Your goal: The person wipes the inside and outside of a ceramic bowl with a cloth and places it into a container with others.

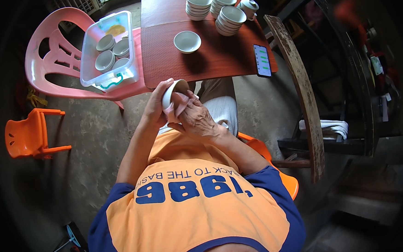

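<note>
My left hand [156, 104] grips a white bowl [167, 96], tilted on its side above my lap. My right hand [197, 116] holds a pink cloth [177, 105] pressed to the bowl's inside. One white bowl [187, 42] stands alone on the red-brown table [162, 59]. Behind it are three stacks of like bowls: a left stack [198, 6], a rear stack [224, 0] and a front stack [230, 21]. A clear plastic bin [132, 43] holds several more bowls [105, 60] and something yellow.
The bin rests on a pink plastic chair [50, 60] left of the table. A lidded white pot [248, 8] and a phone [262, 60] lie at the table's right side. A worn wooden bench [297, 82] stands right; a small orange chair [29, 134] stands left.
</note>
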A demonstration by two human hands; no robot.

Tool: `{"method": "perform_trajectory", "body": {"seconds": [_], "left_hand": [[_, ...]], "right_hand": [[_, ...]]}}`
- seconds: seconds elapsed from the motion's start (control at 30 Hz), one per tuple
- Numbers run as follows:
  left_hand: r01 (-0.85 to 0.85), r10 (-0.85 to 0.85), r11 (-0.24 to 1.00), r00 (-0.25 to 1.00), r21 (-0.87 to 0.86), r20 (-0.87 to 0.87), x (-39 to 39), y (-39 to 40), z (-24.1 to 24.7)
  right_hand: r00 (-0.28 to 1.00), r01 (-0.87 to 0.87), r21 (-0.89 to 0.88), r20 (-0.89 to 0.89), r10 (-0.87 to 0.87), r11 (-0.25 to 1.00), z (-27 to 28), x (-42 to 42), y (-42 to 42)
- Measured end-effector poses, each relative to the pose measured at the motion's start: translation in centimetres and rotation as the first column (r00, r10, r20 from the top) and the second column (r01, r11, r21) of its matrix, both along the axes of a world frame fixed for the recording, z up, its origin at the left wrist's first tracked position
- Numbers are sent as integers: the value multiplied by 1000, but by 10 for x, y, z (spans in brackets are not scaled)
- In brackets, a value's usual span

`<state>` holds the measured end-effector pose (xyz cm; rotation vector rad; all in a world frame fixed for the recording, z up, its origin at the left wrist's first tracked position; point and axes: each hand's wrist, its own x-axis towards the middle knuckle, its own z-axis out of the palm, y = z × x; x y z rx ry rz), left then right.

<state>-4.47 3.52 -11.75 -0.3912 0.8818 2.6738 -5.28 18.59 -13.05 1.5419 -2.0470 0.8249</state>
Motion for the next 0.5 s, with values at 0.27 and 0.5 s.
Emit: {"method": "perform_trajectory", "body": {"seconds": [0.27,0.5], "left_hand": [[-392,97,718,874,-575,-475,2,6,-3],[-192,218,970,957,148,-193,6,21,-8]], "right_hand": [[405,134,-530,800,441,837,1,8,-3],[698,32,-5,716,-19,999,37,9,4]]}}
